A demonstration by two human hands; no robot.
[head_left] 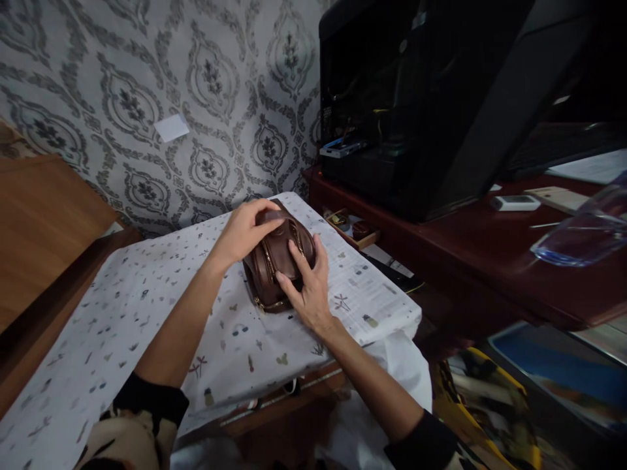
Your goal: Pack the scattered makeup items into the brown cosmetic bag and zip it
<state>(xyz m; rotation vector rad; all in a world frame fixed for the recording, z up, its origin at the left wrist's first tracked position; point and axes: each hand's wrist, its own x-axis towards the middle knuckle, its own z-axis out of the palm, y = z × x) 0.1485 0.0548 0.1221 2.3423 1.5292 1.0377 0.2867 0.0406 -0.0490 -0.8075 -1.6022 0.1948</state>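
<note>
A brown leather bag (283, 256) with brass-coloured zippers lies on the white patterned cloth (161, 307). My left hand (245, 232) is at the bag's upper left, its fingers closed over the strap or flap along the top edge. My right hand (309, 281) rests against the bag's right side, thumb and fingers spread apart over the leather between the zippers. One zipper pull shows at the bag's lower left corner.
On the right, a dark red desk (470, 261) bears a black computer case (382, 117), a small white device (515, 203) and a clear plastic object (578, 235). An open drawer (367, 240) juts out below it. A wooden panel (44, 222) stands at the left.
</note>
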